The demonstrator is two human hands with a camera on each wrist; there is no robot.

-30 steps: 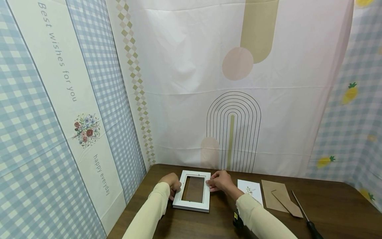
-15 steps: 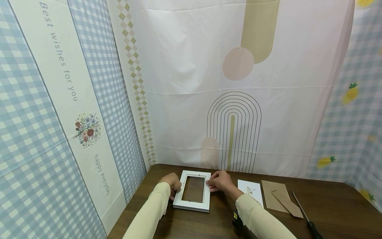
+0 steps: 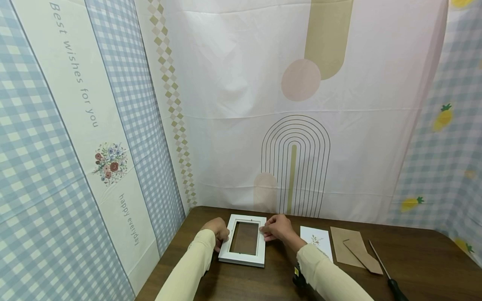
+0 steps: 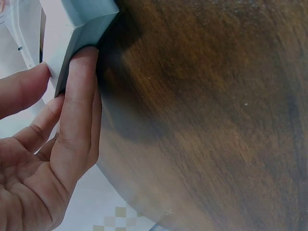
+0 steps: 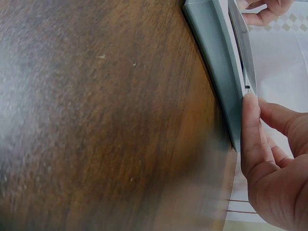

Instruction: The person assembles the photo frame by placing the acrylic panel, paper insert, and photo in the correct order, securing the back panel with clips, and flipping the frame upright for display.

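Observation:
A white picture frame (image 3: 242, 259) lies on the brown table, its middle opening showing the wood through it. My left hand (image 3: 217, 232) grips the frame's left side; in the left wrist view the thumb (image 4: 33, 84) lies on the face and the fingers (image 4: 82, 96) press the outer edge. At the right inner edge is my right hand (image 3: 279, 228). In the right wrist view its thumb and forefinger pinch the edge of a thin clear pane (image 5: 246, 45), which stands slightly tilted over the frame's opening. Small dark tabs show on the frame's inner rim.
Right of the frame lie a white card (image 3: 309, 235) with a plant print and a brown backing board (image 3: 348, 251) with a stand leg. Farther right is a screwdriver (image 3: 391, 284) with a black handle. A black-and-yellow object (image 3: 298, 276) sits by the right sleeve. A printed curtain (image 3: 226, 146) hangs behind.

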